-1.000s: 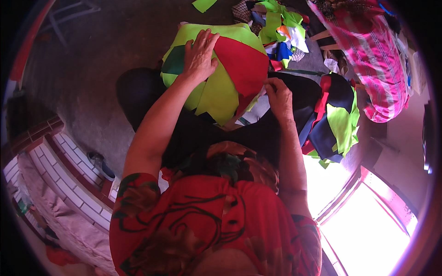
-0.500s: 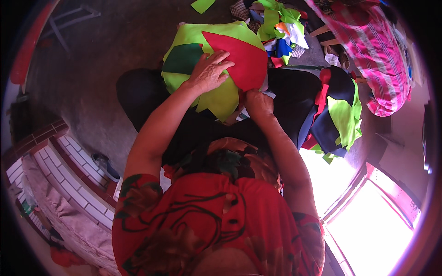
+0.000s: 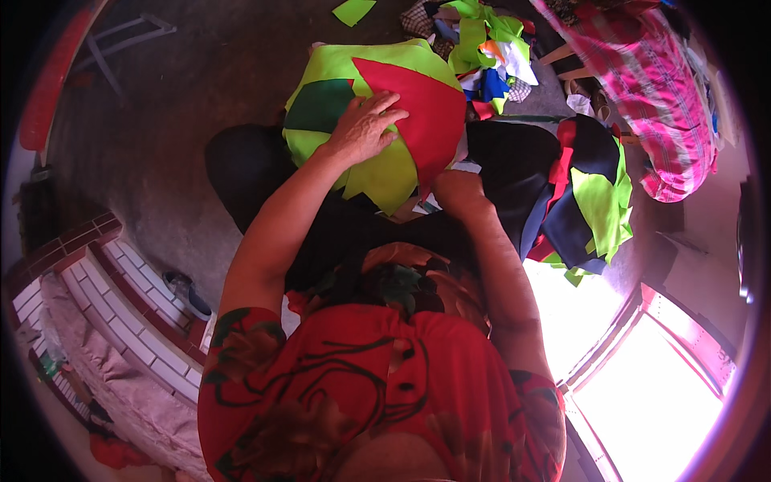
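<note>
A round patchwork piece of cloth (image 3: pixel 438 108) lies over my lap, sewn or laid from lime-green, dark green and red patches. On its middle rests my left hand (image 3: pixel 371 128), palm down with the fingers spread across the red and lime patches. My right hand (image 3: pixel 458 191) is curled closed at the piece's near right edge, beside the lower tip of the red patch. Its fingertips are turned away, so what they pinch is hidden. Some whitish material shows by that hand.
A pile of fabric scraps (image 3: pixel 491 52) lies on the floor ahead. Lime, navy and red strips (image 3: pixel 598 197) hang at my right knee. A pink plaid cloth (image 3: pixel 642 88) drapes at the far right. White-tiled brickwork (image 3: pixel 120 309) stands at left.
My right hand has shifted slightly down and to the right, away from the red patch's edge. My left hand and the patchwork cloth stay nearly in place.
</note>
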`<state>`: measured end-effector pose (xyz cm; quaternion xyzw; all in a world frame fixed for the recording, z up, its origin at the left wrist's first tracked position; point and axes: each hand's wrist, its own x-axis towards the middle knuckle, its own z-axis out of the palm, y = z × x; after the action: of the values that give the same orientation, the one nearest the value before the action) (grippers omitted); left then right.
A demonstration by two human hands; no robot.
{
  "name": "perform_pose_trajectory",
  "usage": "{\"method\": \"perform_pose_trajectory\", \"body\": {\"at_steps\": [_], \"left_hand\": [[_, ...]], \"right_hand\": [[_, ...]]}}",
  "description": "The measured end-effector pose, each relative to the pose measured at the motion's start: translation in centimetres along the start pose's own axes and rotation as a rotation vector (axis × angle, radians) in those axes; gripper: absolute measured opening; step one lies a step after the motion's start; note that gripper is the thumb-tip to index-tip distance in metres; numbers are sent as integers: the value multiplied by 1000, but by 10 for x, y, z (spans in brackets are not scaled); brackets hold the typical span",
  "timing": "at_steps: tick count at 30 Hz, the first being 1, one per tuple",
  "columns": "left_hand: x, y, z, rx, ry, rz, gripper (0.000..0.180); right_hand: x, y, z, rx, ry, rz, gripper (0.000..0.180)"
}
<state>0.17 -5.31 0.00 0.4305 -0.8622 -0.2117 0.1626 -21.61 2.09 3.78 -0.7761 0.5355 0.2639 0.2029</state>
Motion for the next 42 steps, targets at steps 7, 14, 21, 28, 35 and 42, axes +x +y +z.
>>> {"method": "perform_pose_trajectory", "body": {"at_steps": [7,14,21,28,35,42], "left_hand": [[-1,-1,-2,9,-11,9,42],[2,4,-5,43,-20,22,44],[0,0,-5,73,-41,53,48],[3,-4,0,78,-65,88,50],[-5,0,-6,89,-51,93,54],[-9,4,-11,145,-46,109,56]], "right_hand": [[-1,5,-15,450,434,21,17],[22,0,18,489,319,-79,21],[-19,-7,-21,615,496,-126,20],[-96,26,-59,735,1156,-179,12],[-178,126,-30,231,1066,617,58],[-192,165,9,182,723,789,70]]}}
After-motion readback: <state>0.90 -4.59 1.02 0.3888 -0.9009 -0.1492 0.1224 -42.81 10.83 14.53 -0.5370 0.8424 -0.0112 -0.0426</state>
